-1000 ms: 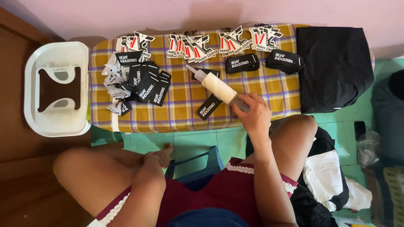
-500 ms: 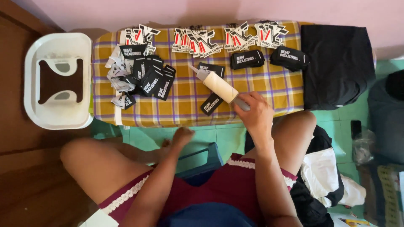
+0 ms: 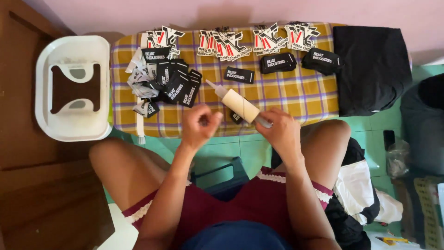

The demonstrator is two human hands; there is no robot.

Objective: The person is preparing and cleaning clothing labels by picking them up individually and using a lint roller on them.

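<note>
Since the earlier frame, the left hand (image 3: pixel 200 124) has come up from the lap to the table (image 3: pixel 296 99) edge at middle frame, fingers curled closed, perhaps pinching something small. Right hand (image 3: pixel 279 130) grips the cream bottle (image 3: pixel 239 105) by its base, nozzle tilted upper left; it looks light, smooth plastic, best held around the body. White basket (image 3: pixel 71 88) at left appears to hold nothing.

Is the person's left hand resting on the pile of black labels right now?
No, the left hand is raised near the glue bottle, apart from the black labels on the checked cloth.
</note>
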